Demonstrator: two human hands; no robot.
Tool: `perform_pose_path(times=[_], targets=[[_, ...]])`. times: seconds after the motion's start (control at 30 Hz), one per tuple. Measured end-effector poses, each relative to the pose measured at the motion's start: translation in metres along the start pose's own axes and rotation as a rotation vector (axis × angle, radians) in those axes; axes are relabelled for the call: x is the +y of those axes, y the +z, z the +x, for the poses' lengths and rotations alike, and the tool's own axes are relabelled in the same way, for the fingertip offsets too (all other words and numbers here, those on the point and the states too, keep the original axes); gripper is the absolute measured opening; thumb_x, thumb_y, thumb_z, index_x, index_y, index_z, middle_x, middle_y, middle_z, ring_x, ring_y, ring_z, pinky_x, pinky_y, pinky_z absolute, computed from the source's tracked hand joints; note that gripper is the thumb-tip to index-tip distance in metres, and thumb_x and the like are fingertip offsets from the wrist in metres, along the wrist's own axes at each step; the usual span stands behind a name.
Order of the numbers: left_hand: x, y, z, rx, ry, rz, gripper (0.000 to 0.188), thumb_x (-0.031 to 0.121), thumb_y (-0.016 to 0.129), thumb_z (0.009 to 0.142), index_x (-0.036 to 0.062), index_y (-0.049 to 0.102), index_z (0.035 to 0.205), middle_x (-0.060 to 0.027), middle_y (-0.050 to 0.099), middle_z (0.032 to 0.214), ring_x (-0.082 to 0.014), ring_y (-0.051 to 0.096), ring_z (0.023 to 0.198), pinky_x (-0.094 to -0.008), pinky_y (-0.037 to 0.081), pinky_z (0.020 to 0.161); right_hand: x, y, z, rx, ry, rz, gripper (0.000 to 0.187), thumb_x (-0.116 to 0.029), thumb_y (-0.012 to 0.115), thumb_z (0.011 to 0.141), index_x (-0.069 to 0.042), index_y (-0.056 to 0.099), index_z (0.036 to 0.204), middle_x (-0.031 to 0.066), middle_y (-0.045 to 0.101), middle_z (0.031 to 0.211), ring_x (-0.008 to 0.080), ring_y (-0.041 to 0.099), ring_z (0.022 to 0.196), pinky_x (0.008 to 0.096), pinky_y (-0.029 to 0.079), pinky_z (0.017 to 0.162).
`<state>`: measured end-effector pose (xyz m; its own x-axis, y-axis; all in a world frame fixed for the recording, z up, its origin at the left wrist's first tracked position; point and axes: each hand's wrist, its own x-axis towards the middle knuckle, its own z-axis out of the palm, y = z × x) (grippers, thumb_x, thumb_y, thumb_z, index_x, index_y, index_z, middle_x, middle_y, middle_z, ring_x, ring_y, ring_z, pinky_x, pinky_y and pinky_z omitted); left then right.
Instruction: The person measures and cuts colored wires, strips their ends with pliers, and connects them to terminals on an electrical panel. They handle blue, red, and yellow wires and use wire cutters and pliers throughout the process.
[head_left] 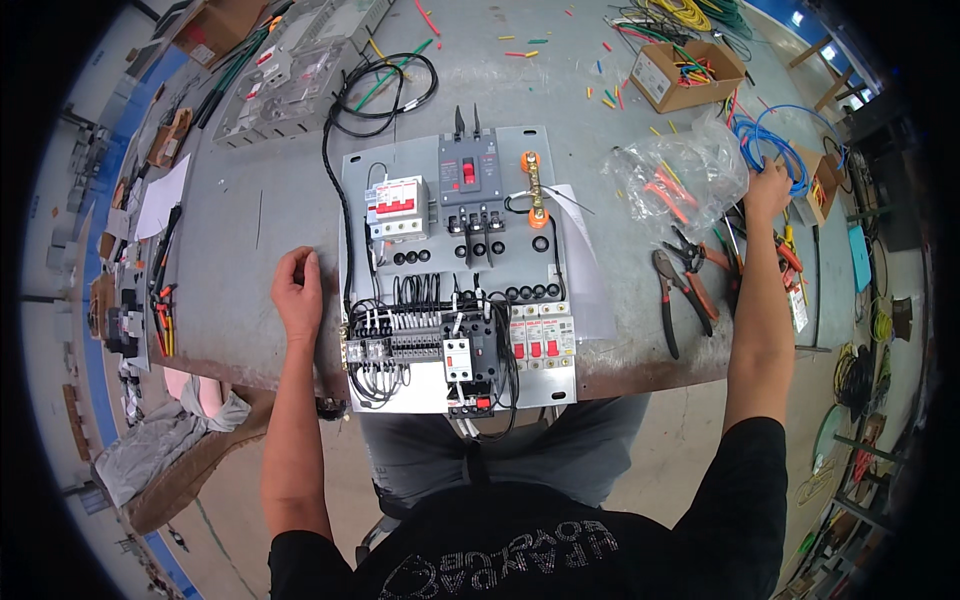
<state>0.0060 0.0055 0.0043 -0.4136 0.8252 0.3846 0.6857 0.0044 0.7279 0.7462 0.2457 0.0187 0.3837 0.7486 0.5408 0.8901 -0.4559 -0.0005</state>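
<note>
A white mounting plate [400, 270] lies before me, overhanging the table's near edge. It bears a large grey circuit breaker [468, 172] with a red lever, a smaller white breaker [398, 203], a row of red-switched breakers [540, 343], a contactor [480, 350] and a black-wired terminal strip [415, 346]. Just left of the plate, my left hand [298, 288] rests on the table, its fingers curled together with nothing visible in them. Far out to the right, my right hand [768, 190] has its fingers closed at a coil of blue wire [792, 160]; the fingertips are partly hidden.
Cutters [680, 300] and pliers [697, 258] lie right of the plate, near a clear plastic bag [665, 165]. Cardboard boxes [655, 78] of coloured pieces stand beyond. A black cable loop [385, 100] lies by grey plastic housings [285, 100]. Paper [588, 270] is partly under the plate.
</note>
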Motion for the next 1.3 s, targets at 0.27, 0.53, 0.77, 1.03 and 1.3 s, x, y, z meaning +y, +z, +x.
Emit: perform_pose_path(times=[0.27,0.53,0.77,1.03,1.3], targets=[[0.004,-0.001,0.000,-0.002,0.021,-0.007,0.014,0.010,0.068,0.096,-0.0009,0.070,0.104,-0.0059,0.068,0.094,-0.0121,0.061,0.078,-0.0275,0.052,0.072,0.030,-0.037,0.064,0.088,-0.125,0.238,0.026,-0.028,0.070,0.091,-0.008,0.074,0.107,0.0170,0.072,0.103,0.0389,0.067,0.099,0.0487,0.053,0.083],[0.003,-0.005,0.001,0.011,0.035,-0.014,0.013,0.009,0.068,0.095,-0.0006,0.070,0.102,-0.0074,0.067,0.091,-0.0153,0.062,0.076,-0.0289,0.052,0.072,0.044,-0.164,0.107,0.298,-0.075,0.586,0.027,-0.031,0.068,0.095,-0.011,0.076,0.113,0.0187,0.074,0.094,0.0362,0.071,0.090,0.0419,0.053,0.080],[-0.001,0.002,-0.001,0.026,0.036,-0.095,0.013,0.010,0.066,0.095,-0.0014,0.069,0.101,-0.0098,0.068,0.091,-0.0170,0.064,0.076,-0.0301,0.053,0.072,0.066,-0.244,0.094,0.226,0.205,1.233,0.028,-0.027,0.073,0.097,-0.003,0.075,0.111,-0.0014,0.070,0.086,0.0075,0.062,0.078,0.0269,0.049,0.067],[-0.005,-0.011,0.000,-0.046,0.001,-0.120,0.019,0.016,0.069,0.095,-0.0013,0.070,0.105,-0.0075,0.069,0.094,-0.0157,0.062,0.079,-0.0299,0.052,0.074,0.012,-0.325,0.003,0.227,0.064,1.489,0.029,-0.024,0.074,0.097,-0.006,0.074,0.120,0.0011,0.071,0.101,0.0092,0.065,0.091,0.0252,0.051,0.073],[0.090,-0.038,-0.004,-0.096,-0.051,-0.430,0.028,0.019,0.069,0.099,-0.0019,0.070,0.117,-0.0051,0.072,0.106,-0.0118,0.062,0.094,-0.0270,0.050,0.083,-0.036,-0.367,-0.084,0.263,-0.102,1.394,0.024,-0.007,0.066,0.097,-0.004,0.075,0.119,0.0023,0.071,0.095,0.0098,0.061,0.085,0.0256,0.048,0.077]])
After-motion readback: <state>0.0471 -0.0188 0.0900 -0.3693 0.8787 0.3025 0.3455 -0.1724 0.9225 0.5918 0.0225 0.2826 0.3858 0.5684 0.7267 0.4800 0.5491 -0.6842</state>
